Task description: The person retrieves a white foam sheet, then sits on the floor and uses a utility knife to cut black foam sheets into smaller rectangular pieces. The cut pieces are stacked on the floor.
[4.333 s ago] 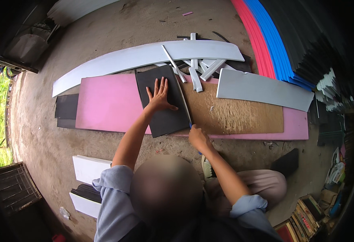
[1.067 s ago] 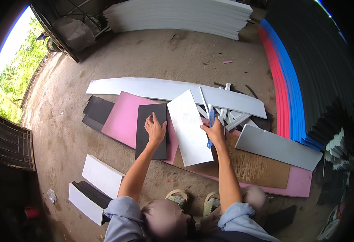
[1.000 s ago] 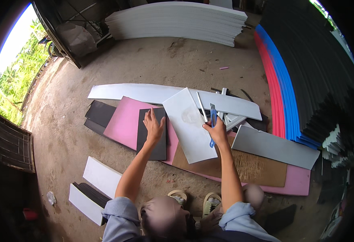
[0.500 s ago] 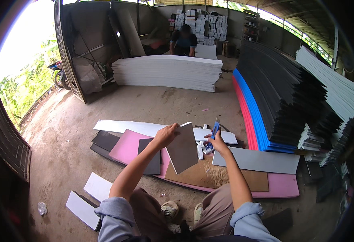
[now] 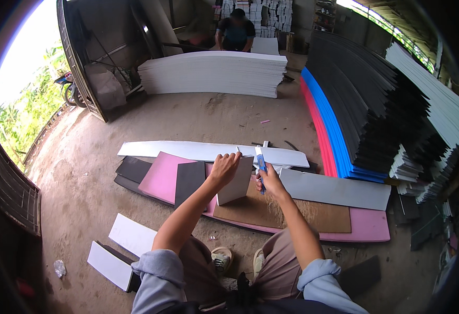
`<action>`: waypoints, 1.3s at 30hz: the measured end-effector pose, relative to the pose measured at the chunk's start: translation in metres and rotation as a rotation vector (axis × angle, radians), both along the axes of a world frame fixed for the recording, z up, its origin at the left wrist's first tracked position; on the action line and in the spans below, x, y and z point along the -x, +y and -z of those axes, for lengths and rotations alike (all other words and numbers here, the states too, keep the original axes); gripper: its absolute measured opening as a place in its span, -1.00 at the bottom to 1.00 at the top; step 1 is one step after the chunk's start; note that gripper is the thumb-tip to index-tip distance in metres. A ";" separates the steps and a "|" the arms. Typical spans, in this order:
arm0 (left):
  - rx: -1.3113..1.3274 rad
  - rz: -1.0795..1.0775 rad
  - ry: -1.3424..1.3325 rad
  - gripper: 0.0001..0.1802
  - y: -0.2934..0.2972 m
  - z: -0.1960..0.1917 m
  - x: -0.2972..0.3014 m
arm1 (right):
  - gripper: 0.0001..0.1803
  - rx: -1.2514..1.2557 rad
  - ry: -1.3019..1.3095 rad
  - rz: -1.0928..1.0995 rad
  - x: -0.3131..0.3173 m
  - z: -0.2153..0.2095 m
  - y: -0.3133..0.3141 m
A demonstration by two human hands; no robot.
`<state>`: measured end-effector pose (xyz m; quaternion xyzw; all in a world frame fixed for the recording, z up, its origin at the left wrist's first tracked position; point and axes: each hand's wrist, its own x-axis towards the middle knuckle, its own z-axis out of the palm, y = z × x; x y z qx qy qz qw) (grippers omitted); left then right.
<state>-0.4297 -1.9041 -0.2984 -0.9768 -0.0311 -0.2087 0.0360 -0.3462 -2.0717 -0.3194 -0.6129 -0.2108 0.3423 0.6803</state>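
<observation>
My left hand (image 5: pixel 225 168) is closed on the top of a pale foam panel (image 5: pixel 235 184), tilted over a brown board (image 5: pixel 326 219). Whether the panel's lower edge touches the board, I cannot tell. In my closed right hand (image 5: pixel 273 183) is a blue utility knife (image 5: pixel 261 162), blade end up, just right of the panel's upper edge. A thin white strip stands beside my left fingertips. Under the board lies a large pink foam sheet (image 5: pixel 368 226). A dark grey foam piece (image 5: pixel 189 183) lies left of the panel.
A long white foam strip (image 5: pixel 187 150) lies beyond, and a pale sheet (image 5: pixel 339 189) at right. White cut pieces (image 5: pixel 110 266) rest at lower left. Tall black, blue and red sheet stacks (image 5: pixel 344 104) rise at right. A person (image 5: pixel 235 34) is behind a white stack (image 5: pixel 211 76).
The panel has turned and swung back, and my left hand shifted slightly right. My right hand moved left with the knife, closer to the panel's top. The view tilted slightly down.
</observation>
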 end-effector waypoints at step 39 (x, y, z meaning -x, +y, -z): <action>0.259 0.121 -0.018 -0.76 0.012 0.011 -0.038 | -0.62 0.726 -0.979 0.312 0.027 -0.011 0.031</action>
